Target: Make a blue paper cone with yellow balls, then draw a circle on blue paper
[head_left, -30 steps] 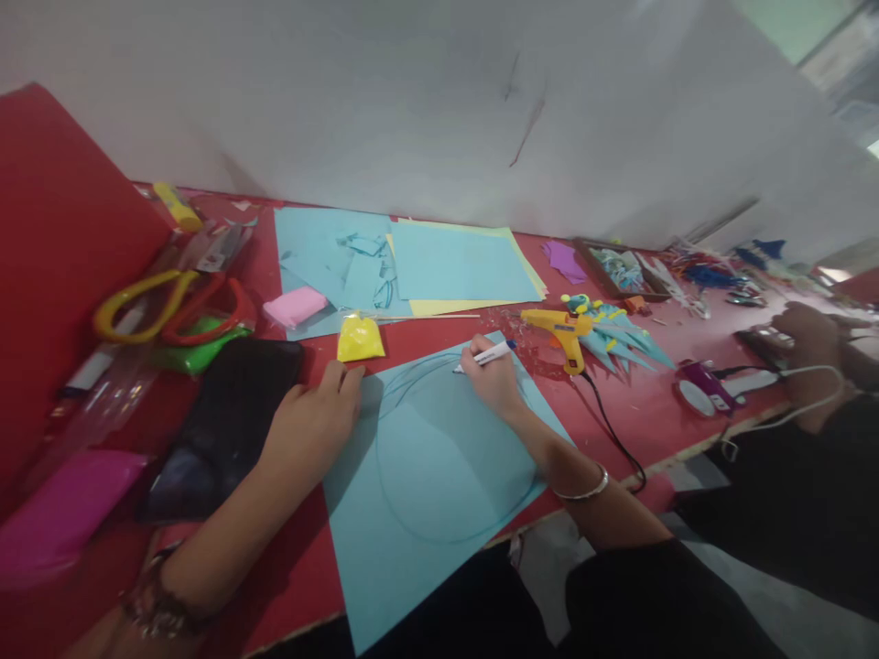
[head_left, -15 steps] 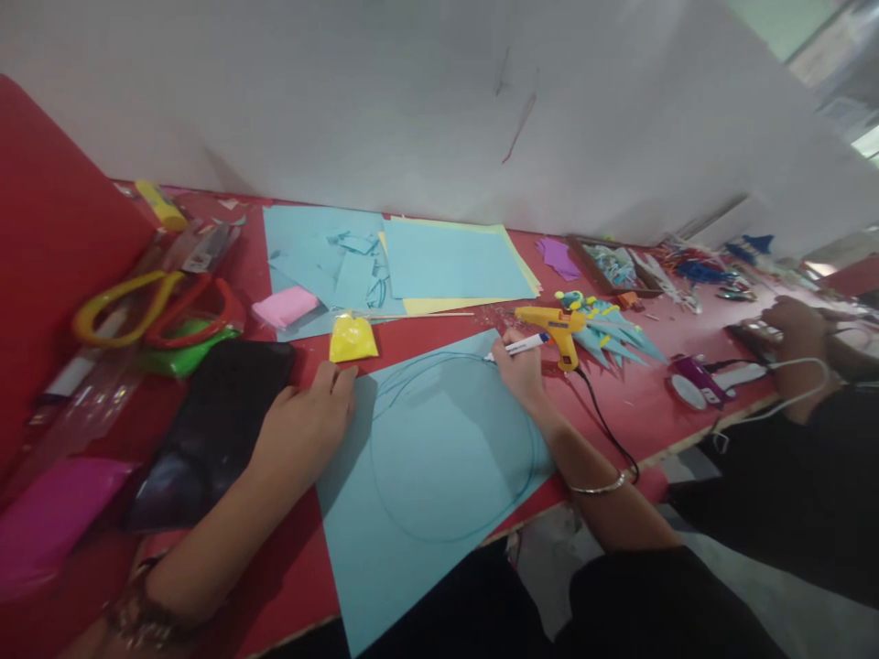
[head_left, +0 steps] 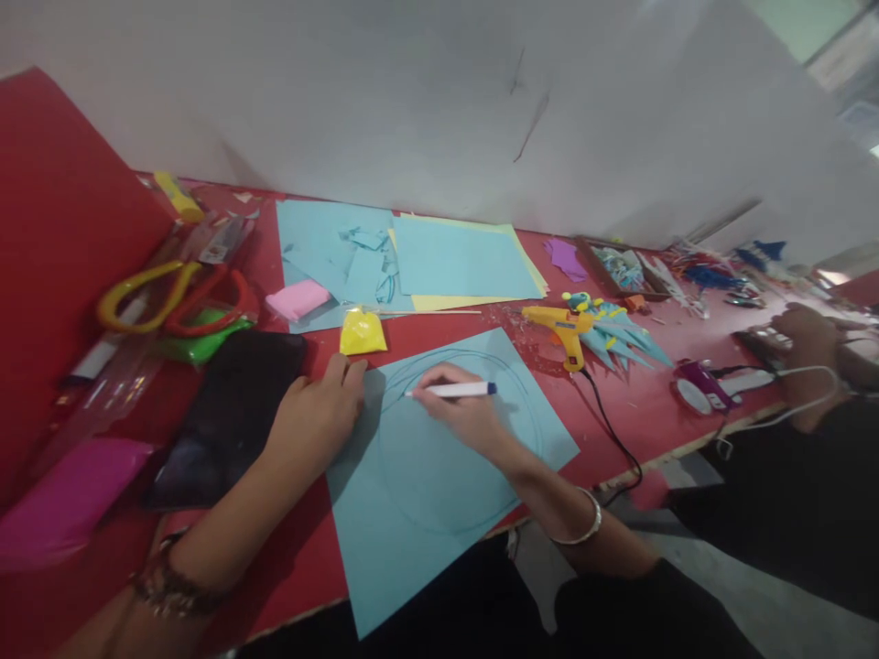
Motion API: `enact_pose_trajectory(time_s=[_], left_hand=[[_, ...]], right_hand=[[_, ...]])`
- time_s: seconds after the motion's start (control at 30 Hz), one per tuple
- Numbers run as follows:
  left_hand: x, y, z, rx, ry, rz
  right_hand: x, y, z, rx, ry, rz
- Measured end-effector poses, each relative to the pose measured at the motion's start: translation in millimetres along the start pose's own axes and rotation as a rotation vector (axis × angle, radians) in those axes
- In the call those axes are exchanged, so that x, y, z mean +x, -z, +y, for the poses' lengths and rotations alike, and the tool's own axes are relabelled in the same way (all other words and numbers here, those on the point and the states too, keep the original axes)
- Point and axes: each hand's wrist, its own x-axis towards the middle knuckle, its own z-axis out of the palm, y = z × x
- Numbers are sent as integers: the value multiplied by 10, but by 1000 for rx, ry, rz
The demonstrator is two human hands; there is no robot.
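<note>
A light blue paper sheet (head_left: 418,513) lies on the red table (head_left: 638,412) in front of me, with a large circle drawn on it. My right hand (head_left: 467,416) is closed round a white marker (head_left: 453,390) with a blue cap, its tip on the upper left of the circle. My left hand (head_left: 316,416) rests on the sheet's left corner, fingers bent and pressing down, holding nothing. A small yellow packet (head_left: 361,333) lies just beyond its fingertips. A black pouch (head_left: 226,412) lies beside my left wrist.
Blue and yellow paper sheets (head_left: 460,261) lie at the back. Yellow and red scissors (head_left: 171,297), a pink block (head_left: 298,298) and a pink item (head_left: 61,503) sit left. A yellow glue gun (head_left: 563,328) with black cord lies right. Another person's hand (head_left: 807,343) is at far right.
My right hand has swept the marker from the circle's upper right to its upper left. My left hand has stayed on the sheet's corner.
</note>
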Motion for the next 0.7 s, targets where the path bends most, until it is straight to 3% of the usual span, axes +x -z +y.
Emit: enact_pose_trajectory(time_s=[0.13, 0.47, 0.7], left_hand=[[1, 19, 9, -21, 12, -26], [-5, -8, 8, -13, 13, 6], [13, -4, 9, 21, 9, 3]], right_hand=[[-51, -176, -69, 84, -91, -160], [-65, -227, -85, -32, -45, -135], [-34, -126, -47, -87, 6, -98]])
